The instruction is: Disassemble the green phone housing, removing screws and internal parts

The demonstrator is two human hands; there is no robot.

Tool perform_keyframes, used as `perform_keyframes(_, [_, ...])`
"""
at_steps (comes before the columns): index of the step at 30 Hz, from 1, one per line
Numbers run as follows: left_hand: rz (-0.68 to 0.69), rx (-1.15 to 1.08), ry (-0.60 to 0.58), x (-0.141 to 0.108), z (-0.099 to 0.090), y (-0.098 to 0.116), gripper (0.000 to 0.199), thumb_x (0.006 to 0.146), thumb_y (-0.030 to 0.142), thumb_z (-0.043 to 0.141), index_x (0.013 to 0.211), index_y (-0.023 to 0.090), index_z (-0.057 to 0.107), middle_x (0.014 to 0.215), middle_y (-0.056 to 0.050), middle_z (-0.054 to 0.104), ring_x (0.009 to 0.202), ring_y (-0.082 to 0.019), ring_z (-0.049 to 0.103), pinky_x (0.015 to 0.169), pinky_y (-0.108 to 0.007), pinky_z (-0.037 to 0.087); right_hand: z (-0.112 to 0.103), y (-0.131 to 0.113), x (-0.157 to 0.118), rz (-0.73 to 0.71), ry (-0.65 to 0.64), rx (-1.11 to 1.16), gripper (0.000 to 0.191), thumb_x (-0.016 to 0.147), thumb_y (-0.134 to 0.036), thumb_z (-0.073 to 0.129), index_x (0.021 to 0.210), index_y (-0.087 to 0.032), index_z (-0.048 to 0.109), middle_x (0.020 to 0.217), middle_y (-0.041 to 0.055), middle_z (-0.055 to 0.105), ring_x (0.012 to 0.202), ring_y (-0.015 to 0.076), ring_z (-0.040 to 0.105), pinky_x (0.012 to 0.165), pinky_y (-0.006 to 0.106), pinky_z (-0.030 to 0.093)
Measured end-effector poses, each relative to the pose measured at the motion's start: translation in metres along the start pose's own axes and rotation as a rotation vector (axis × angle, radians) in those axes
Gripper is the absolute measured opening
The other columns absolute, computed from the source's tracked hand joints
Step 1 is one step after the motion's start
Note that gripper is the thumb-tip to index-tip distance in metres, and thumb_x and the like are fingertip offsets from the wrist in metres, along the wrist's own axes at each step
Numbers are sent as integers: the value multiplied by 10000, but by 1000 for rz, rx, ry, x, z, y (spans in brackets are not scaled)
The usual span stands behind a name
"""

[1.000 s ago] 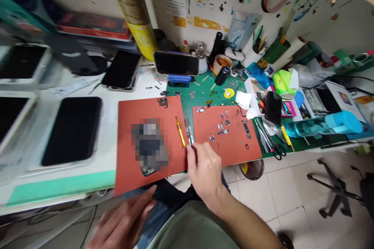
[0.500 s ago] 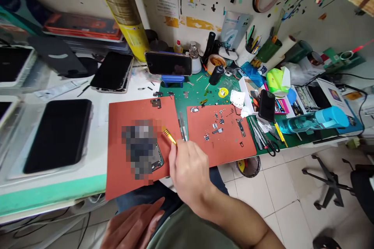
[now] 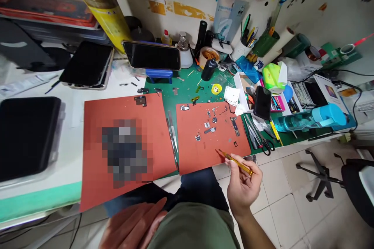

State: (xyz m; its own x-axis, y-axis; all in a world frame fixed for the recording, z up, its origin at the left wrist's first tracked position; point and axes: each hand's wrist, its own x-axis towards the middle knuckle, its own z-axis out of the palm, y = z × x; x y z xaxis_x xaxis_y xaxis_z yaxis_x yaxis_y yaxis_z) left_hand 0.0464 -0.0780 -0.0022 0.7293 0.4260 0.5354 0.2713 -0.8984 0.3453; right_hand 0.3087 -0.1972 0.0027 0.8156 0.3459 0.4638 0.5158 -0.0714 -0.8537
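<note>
Right mat: small parts [image 3: 210, 130] are lying loose on the right mat [image 3: 188, 157], a long dark board [image 3: 235, 127] among them near its right edge; the work seems to be well under way, these pieces already being apart
Left mat: a dark thing [image 3: 124, 151] is lying about the middle of the left mat [image 3: 96, 114], on the bench [image 3: 73, 132]; it is pixelated, so what is left to do on it is not showing
Screwdriver: the right hand [image 3: 244, 190] is pinching the yellow screwdriver [image 3: 242, 166] between thumb and fingers beyond that right mat's front edge; its tip is pointing left over the mat, contact unclear
Left hand: the left hand [image 3: 136, 221] is resting before the bench's front edge, fingers straight and together; no object is showing in it, its palm being hidden
Slim tools: slim tools [image 3: 172, 142] are lying between the mats, seemingly unused
</note>
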Motion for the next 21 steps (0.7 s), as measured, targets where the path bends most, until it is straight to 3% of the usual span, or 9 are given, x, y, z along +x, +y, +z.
perform_keyframes(3, [116, -31, -78, -7, 3, -6, 262, 991, 10, 705, 1189, 172, 763, 1064, -20, 856, 858, -165, 784, 919, -324, 569, 5, 17, -9, -98, 24, -42, 492, 930, -16, 773, 1344, -238, 626, 1173, 63, 822, 1020, 235, 844, 873, 428, 752])
perform_keyframes(8, [25, -90, -165, -12, 6, -11, 302, 1026, 65, 670, 1299, 180, 730, 1110, -52, 846, 891, -193, 790, 864, -336, 594, 8, 34, -15, -200, 11, -103, 609, 900, 59, 753, 1417, -242, 638, 1252, 74, 811, 1062, 252, 839, 877, 432, 759])
perform_keyframes(11, [59, -108, -153, -10, 7, -14, 316, 1039, 116, 677, 1345, 177, 724, 1049, -41, 844, 843, -173, 783, 827, -297, 595, 8, 37, -14, -222, 2, -117, 661, 880, 86, 752, 1435, -250, 628, 1269, 69, 809, 1072, 255, 837, 876, 437, 761])
perform_keyframes(16, [11, -117, -122, -5, 10, -12, 287, 1034, 86, 667, 1303, 153, 739, 1027, -50, 840, 820, -176, 774, 826, -314, 597, 8, 37, -14, -207, 24, -127, 643, 868, 83, 771, 1405, -246, 644, 1252, 66, 817, 1030, 247, 845, 859, 430, 761])
perform_keyframes(21, [73, -73, -101, 4, 6, -10, 336, 1010, 78, 712, 1323, 193, 748, 1037, -5, 850, 817, -164, 787, 849, -297, 603, 8, 28, -12, -138, 72, -86, 540, 874, 40, 802, 1319, -239, 677, 1220, 62, 820, 1012, 245, 847, 854, 424, 758])
